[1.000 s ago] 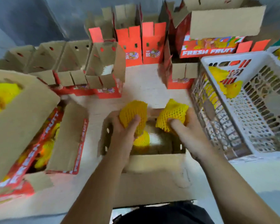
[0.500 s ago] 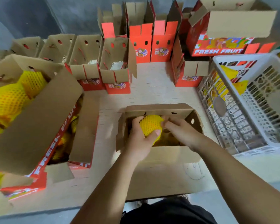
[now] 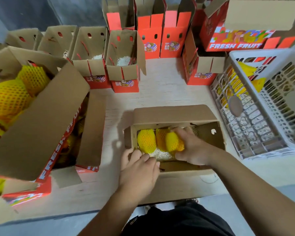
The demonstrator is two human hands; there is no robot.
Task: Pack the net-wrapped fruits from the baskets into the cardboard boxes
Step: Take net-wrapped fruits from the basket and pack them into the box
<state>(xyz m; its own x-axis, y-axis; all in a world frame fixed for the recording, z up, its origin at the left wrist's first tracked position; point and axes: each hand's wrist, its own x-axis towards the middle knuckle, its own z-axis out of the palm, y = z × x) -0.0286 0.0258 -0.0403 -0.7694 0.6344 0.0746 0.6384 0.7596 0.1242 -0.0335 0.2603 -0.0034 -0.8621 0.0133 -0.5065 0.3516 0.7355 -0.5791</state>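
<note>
Packing in progress at the open cardboard box (image 3: pixel 174 114) nearest on the tabletop (image 3: pixel 160 92). Three net-wrapped fruits inside, side by side along the left half: the leftmost fruit (image 3: pixel 146 141) lying free on pale shredded padding (image 3: pixel 162 155), a middle fruit (image 3: pixel 160 139) wedged behind, and the right-hand fruit (image 3: pixel 173 142) under the right hand (image 3: pixel 192 148). Right hand's fingers curled round that fruit from above and the side — likely pressing it snug against its neighbour so the row sits tight and leaves the bare right half of the box free for more. Left hand (image 3: pixel 140 167) down at the box's near-left corner, fingers (image 3: pixel 150 157) bent together over the rim, tips touching the padding just below the leftmost fruit; holding nothing that can be seen (probably steadying the box, or tucking the padding, while the other hand seats its fruit).

Supply to the right: a white plastic basket (image 3: pixel 255 133) just beside the box, looking nearly spent, with only a few yellow wrapped pieces (image 3: pixel 245 68) showing at its far end. To the left, a large FRESH FRUIT carton (image 3: pixel 41 126) with more yellow-netted fruit (image 3: pixel 7 99) — well apart from the hands. Beyond, a row of small open boxes (image 3: pixel 123 65) with white padding already laid, seemingly waiting their turn.
</note>
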